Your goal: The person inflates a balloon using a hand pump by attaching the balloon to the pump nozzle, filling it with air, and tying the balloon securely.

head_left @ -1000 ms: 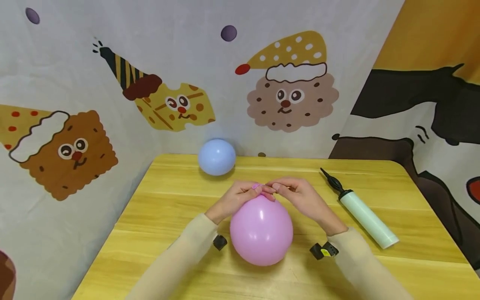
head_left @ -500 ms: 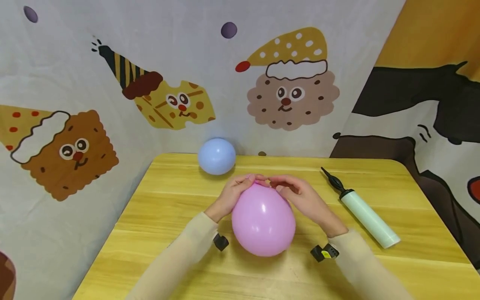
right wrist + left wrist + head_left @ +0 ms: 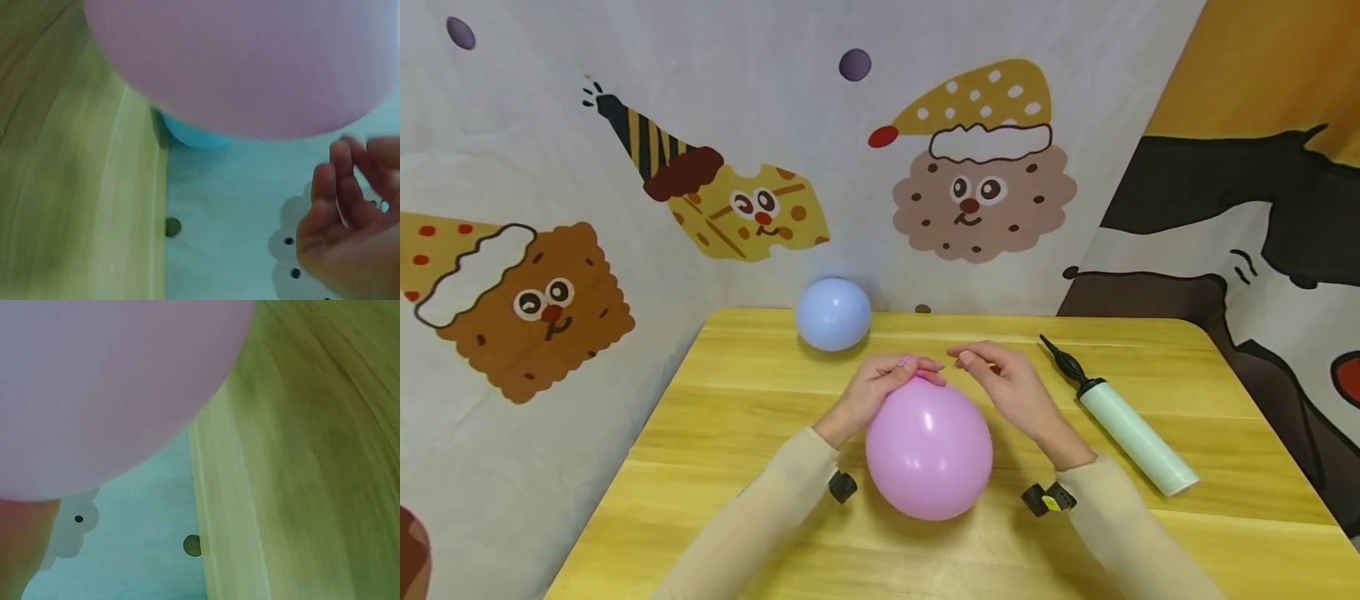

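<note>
An inflated pink balloon (image 3: 928,450) stands over the table between my forearms, its neck end pointing away from me. My left hand (image 3: 880,385) pinches that neck between thumb and fingers, and a bit of pink rubber shows above the thumb. Just to the right, my right hand (image 3: 1003,379) is apart from the balloon, its fingers loosely bent with nothing seen between them. In the right wrist view the fingers (image 3: 340,187) hang just below the balloon's curve. The balloon (image 3: 112,394) fills much of the left wrist view and hides most of the left hand.
A smaller blue balloon (image 3: 833,314) rests at the table's back edge, left of centre. To the right of my right hand lies a pale green hand pump (image 3: 1138,437) with a black nozzle. A printed cloth (image 3: 880,225) hangs right behind the wooden table (image 3: 722,450).
My right hand has come off the balloon's neck and drawn a little up and to the right. The balloon rose and tipped, then dropped back slightly, with the left hand still on its neck.
</note>
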`<action>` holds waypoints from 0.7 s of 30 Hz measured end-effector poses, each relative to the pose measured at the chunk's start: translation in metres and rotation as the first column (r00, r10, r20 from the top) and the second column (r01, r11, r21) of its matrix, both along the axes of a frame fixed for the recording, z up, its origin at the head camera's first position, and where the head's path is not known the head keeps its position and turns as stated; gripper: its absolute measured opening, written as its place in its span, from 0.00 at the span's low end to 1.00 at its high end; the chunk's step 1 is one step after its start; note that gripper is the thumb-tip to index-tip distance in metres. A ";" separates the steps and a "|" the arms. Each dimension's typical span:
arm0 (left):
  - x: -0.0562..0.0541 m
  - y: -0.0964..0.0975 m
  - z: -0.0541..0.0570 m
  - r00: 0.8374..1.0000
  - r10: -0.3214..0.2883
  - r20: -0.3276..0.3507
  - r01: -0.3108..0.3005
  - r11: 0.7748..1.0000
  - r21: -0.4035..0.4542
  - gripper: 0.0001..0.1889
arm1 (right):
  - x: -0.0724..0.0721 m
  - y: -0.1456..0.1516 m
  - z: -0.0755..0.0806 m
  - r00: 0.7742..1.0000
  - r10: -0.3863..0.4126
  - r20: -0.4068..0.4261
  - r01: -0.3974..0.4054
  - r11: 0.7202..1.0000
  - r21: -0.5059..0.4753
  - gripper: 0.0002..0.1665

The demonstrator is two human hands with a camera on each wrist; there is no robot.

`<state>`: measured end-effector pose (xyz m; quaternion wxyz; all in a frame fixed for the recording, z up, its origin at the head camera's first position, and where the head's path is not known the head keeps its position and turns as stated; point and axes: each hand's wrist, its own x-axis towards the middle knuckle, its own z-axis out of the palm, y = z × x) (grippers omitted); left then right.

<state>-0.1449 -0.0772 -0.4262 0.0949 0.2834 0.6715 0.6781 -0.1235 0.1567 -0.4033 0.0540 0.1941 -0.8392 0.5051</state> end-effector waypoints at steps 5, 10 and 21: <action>-0.004 -0.004 0.000 0.990 -0.138 0.005 0.138 0.990 0.002 0.24 | -0.009 -0.003 0.001 0.976 0.167 0.139 -0.159 0.985 -0.062 0.16; -0.009 -0.008 -0.001 0.980 -0.195 0.045 0.195 0.981 0.013 0.26 | -0.011 -0.006 0.005 0.959 0.218 0.182 -0.205 0.975 -0.086 0.14; -0.011 -0.011 0.002 0.945 -0.298 0.135 0.290 0.954 0.075 0.25 | -0.017 -0.007 0.011 0.909 0.329 0.255 -0.294 0.942 -0.164 0.10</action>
